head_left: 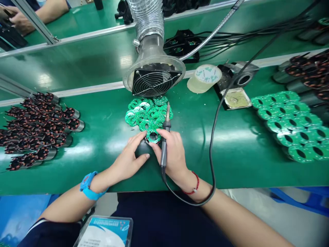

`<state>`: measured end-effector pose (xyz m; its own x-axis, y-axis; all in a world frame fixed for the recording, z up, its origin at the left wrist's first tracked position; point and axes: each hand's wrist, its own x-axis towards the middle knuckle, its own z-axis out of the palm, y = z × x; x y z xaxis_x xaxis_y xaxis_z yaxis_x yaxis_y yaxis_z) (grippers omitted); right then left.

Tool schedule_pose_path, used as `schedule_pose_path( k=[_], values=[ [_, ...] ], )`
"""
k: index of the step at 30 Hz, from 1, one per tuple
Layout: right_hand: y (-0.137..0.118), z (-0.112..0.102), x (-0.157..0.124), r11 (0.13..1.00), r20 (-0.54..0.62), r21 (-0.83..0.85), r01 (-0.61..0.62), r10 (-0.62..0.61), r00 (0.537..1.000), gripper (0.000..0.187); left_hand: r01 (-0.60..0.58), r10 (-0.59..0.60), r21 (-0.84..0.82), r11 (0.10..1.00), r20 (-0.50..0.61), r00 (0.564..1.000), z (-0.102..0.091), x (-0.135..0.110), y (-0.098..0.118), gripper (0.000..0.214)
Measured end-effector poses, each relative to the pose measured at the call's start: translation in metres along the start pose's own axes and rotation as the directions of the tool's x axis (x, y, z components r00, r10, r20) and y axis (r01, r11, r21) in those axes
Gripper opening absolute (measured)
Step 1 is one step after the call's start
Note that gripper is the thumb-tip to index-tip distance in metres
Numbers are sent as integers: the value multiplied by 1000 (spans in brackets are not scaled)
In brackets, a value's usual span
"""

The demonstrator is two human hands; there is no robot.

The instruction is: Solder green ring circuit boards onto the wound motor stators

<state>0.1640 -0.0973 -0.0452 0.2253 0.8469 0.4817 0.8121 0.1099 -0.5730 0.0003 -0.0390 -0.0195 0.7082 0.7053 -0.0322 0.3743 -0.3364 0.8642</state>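
Note:
A ring-shaped green circuit board (153,137) sits on top of a dark cylindrical motor stator (143,148) at the front of the bench. My left hand (131,156) curves around the stator's left side, its forefinger at the board's edge and its thumb near the lower side. My right hand (172,154) grips a soldering iron (163,151), tip pointing away from me. That hand's thumb and forefinger also pinch the right edge of the board. Just beyond my fingers lies a loose pile of similar green boards (151,111).
Wire-ended stators (43,127) stand in rows at left. Board-topped stators (295,120) stand at right. A fume extractor (154,79) hangs over the pile. Behind are a tape roll (204,79) and soldering iron stand (236,92). The iron's cord (212,151) loops over my right forearm. Another person's hand (23,22) shows upper left.

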Motion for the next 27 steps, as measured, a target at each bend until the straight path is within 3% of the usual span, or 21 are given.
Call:
schedule_pose_path(
  k=[5, 8, 11, 15, 19, 21, 24, 27],
  values=[
    [1, 0, 2, 1000, 6, 1, 15, -15, 1000, 33, -47, 48, -93, 995, 10, 999, -10, 9, -11, 53],
    [0, 0, 3, 1000, 30, -26, 17, -16, 999, 32, -128, 129, 50, 990, -22, 991, -11, 13, -11, 43],
    [-3, -4, 1, 999, 39, -20, 32, -32, 999, 32, -129, 153, 247, 960, -80, 985, -4, 14, -9, 41],
    [1, -25, 0, 998, 30, 44, 50, -51, 998, 39, -90, 159, 427, 900, -129, 979, 5, 15, -5, 62],
    [32, -57, 21, 991, -21, -9, 131, -131, 991, 31, -130, 171, 502, 855, -37, 985, 12, 21, 0, 77],
    [57, -68, 41, 984, -37, -120, 134, -140, 990, 28, -132, 163, 522, 843, -14, 987, 15, 25, 2, 72],
    [94, -73, 68, 953, -28, -300, 31, -41, 999, 30, -156, 171, 501, 851, 15, 985, 14, 28, 4, 55],
    [118, -70, 80, 953, 30, -291, 77, -71, 997, 30, -134, 184, 461, 877, -66, 981, -3, 26, 1, 47]
  ],
)
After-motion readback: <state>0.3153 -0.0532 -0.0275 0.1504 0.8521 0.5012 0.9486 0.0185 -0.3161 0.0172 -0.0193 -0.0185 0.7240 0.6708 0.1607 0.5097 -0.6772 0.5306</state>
